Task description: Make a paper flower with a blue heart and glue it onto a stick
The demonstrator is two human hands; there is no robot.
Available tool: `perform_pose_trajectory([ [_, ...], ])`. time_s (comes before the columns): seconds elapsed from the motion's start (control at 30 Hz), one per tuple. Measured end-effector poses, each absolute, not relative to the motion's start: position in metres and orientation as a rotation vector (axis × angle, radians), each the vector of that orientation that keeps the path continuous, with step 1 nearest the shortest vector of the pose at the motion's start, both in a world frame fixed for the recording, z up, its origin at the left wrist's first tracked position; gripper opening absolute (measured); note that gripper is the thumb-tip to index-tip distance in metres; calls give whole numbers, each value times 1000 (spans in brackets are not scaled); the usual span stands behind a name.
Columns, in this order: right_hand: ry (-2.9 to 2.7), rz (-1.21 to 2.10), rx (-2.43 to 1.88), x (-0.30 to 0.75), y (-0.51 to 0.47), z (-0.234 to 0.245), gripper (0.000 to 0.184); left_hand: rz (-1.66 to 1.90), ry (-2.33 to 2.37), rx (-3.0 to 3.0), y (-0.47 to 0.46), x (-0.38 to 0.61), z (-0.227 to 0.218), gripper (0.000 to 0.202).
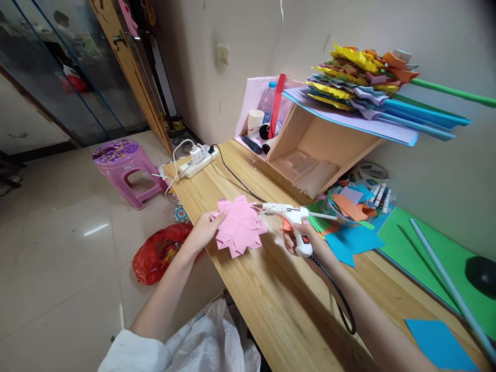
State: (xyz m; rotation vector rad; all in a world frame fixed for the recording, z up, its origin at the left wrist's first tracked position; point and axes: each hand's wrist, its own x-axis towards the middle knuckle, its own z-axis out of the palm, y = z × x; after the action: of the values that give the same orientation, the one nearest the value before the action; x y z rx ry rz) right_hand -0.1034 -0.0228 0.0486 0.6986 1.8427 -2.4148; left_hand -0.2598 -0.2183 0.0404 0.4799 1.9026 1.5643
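Note:
A pink folded-paper flower (239,227) with pointed petals is held just above the wooden table by my left hand (206,230), whose fingers pinch its left edge. My right hand (296,238) is wrapped round the handle of a white glue gun (285,211) with an orange trigger. The gun's nozzle points left and is at the flower's upper right edge; whether it touches the paper I cannot tell. A clear glue stick (322,215) juts from the gun's back, and its black cord (334,289) hangs below my right wrist.
A power strip (199,162) with plugs sits at the table's far left corner. Paper flowers (352,77) lie atop a wooden box (306,150). Blue paper (354,240) and a bowl of scraps are at right. A red bag (155,261) and pink stool (129,170) stand on the floor.

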Motion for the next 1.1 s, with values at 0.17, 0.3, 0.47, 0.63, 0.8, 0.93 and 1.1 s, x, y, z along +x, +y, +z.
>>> perform_pose_trajectory([
  [0.17, 1797, -2259, 565, -102, -28, 47, 38, 1538, 1877, 520, -218, -259, 42, 39],
  [0.3, 1798, -2459, 724, -104, -27, 50, 39, 1507, 1901, 518, -217, -259, 45, 39],
  [0.47, 1766, -2377, 569, -103, -22, 54, 45, 1511, 1884, 495, -219, -261, 42, 40],
  [0.63, 1757, -2460, 648, -106, -23, 54, 38, 1476, 1852, 549, -219, -261, 41, 38],
  [0.8, 1816, -2392, 581, -106, -21, 53, 45, 1462, 1846, 544, -217, -260, 44, 38],
  [0.93, 1858, -2480, 644, -104, -22, 55, 42, 1453, 1865, 527, -218, -260, 49, 38],
  [1.1, 1940, -2495, 712, -98, -24, 58, 41, 1467, 1906, 540, -217, -260, 50, 38],
])
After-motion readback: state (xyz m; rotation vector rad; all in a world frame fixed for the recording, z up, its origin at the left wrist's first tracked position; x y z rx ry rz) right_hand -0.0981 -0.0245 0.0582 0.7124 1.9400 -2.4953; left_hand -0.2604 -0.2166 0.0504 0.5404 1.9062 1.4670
